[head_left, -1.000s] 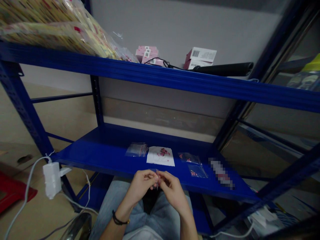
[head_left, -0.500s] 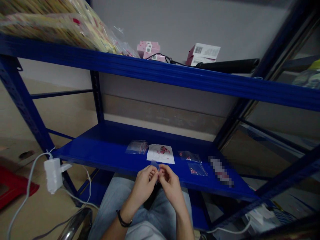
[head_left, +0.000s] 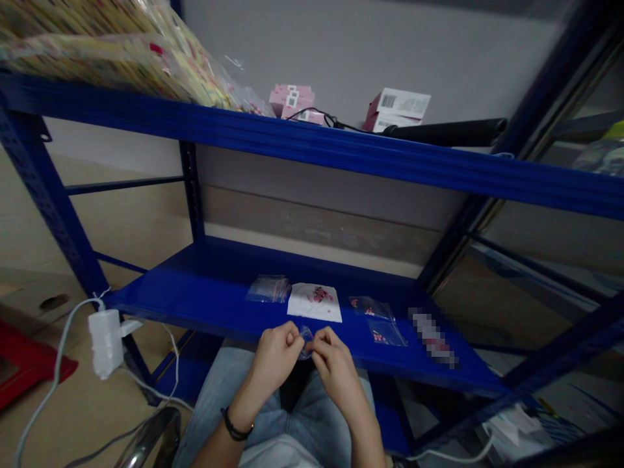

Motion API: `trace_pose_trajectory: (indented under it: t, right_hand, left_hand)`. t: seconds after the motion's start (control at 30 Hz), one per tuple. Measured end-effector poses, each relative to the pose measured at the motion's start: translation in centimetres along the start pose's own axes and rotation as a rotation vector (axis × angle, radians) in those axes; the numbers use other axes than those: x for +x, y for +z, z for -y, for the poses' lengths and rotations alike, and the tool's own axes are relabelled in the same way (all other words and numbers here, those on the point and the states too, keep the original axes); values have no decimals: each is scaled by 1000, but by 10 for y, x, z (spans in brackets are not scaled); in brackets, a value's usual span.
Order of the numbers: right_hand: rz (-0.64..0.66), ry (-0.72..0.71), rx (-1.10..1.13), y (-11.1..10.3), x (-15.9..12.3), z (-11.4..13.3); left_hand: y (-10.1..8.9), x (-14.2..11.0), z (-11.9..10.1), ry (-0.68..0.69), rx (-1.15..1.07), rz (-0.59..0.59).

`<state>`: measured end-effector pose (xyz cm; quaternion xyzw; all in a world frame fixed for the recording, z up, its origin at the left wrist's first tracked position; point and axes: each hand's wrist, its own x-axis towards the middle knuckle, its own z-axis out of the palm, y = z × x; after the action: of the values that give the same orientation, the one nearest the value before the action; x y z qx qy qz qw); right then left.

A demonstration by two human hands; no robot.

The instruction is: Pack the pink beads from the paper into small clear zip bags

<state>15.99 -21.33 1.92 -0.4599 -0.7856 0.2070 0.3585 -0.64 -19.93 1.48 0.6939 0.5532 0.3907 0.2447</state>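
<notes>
Small clear plastic bag point(head_left: 306, 342) pinched between both hands just above the lower blue steel shelf point(head_left: 195, 286), just in front of the white paper sheet point(head_left: 314, 303); fingers partly hide it, contents can't be made out. Left hand point(head_left: 275, 357) has its fingers point(head_left: 292, 338) curled closed on the bag's left side, black cord bracelet point(head_left: 236, 424) on the wrist. Right hand point(head_left: 336, 374) has its fingers point(head_left: 324, 339) bent in and closed on the bag's right side. Small pink beads point(head_left: 320, 294), count unclear, lie on the sheet. Three clear zip bags on the shelf: one point(head_left: 268, 289) left of the sheet, two point(head_left: 370, 308) point(head_left: 387, 333) right of it, with tiny pink bits inside the two. Further right of the sheet, one pixelated item point(head_left: 433, 338), blurred out, can't tell what it is. Above the sheet, on the upper shelf: pink boxes point(head_left: 291, 99), white box point(head_left: 397, 109) with barcode, writing unreadable, black rod point(head_left: 446, 132).
</notes>
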Motion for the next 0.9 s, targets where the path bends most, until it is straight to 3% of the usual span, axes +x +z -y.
trace_pose_trajectory:
  t: [0.23,0.47,0.63,0.77,0.9]
  right_hand:
    - [57,73,-109,-6,2,18]
    - [208,162,-121,-29,11,12]
    - [272,127,-5,-34,15,8]
    - [208,145,125,-26,13,4]
    - [155,193,201,-18,10,0]
  left_hand:
    - [-15,-5,-23,154,269,147]
    - [-12,-12,-5,346,-17,220]
    - [-4,-10,10,325,-157,272]
    - [1,-9,15,254,-175,227]
    - [2,-10,16,271,-190,201]
